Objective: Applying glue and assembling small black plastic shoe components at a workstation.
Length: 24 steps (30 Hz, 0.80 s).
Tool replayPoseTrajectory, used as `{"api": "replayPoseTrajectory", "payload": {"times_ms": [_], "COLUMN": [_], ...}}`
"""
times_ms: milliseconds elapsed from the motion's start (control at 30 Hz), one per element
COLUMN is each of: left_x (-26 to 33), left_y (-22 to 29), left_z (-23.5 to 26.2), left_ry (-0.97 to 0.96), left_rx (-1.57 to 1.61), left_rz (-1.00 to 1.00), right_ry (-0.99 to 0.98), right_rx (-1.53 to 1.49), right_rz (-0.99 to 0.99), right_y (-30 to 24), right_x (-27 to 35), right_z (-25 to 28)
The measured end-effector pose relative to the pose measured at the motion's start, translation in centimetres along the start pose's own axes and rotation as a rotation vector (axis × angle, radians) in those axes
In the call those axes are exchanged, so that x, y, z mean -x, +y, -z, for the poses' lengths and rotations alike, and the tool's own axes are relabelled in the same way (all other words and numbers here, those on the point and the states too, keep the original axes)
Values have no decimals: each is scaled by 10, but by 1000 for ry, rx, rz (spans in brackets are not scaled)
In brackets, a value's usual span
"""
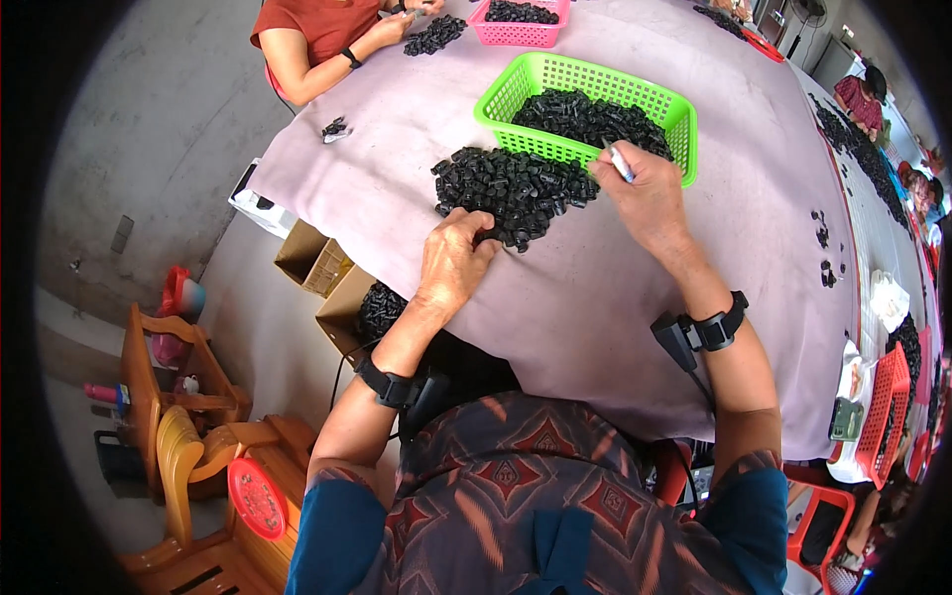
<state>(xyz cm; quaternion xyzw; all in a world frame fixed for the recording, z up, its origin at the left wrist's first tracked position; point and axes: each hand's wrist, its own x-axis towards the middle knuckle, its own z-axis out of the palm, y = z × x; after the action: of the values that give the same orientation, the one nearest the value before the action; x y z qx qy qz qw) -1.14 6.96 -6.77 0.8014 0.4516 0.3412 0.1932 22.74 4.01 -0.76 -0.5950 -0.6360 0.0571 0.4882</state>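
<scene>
I'm seeing one large table under a pale mauve cloth filling the middle of the frame. At the upper left of the frame, one co-worker in a rust-red top is sitting at its edge. One bright green basket is standing at the upper centre, a heap of black pieces lying inside it. One main pile of small black pieces is lying on the cloth just below and left of that basket; its pieces are overlapping too much for me to count. One pink basket is standing at the top edge of the frame, holding more black pieces, with one smaller black pile lying just left of it.

Of my two hands, the right hand is hovering around the green basket's near rim, its fingers grasping one slim white tool. The left hand is resting at the main pile's lower-left edge, its fingers curling inward; I cannot tell whether they are pinching a piece. Smallest, one little black cluster is lying apart, toward the upper left.
</scene>
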Motion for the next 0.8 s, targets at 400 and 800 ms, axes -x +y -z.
{"api": "replayPoseTrajectory", "payload": {"times_ms": [400,800], "left_x": [-19,-4], "left_y": [8,53], "left_z": [-25,12], "left_ry": [-15,-315], "left_rx": [308,1463], "left_rz": [-44,513], "right_ry": [-213,-382], "right_rx": [-13,-480], "right_rz": [26,1], "right_y": [-5,-39], "right_x": [14,28], "right_z": [-17,-18]}}
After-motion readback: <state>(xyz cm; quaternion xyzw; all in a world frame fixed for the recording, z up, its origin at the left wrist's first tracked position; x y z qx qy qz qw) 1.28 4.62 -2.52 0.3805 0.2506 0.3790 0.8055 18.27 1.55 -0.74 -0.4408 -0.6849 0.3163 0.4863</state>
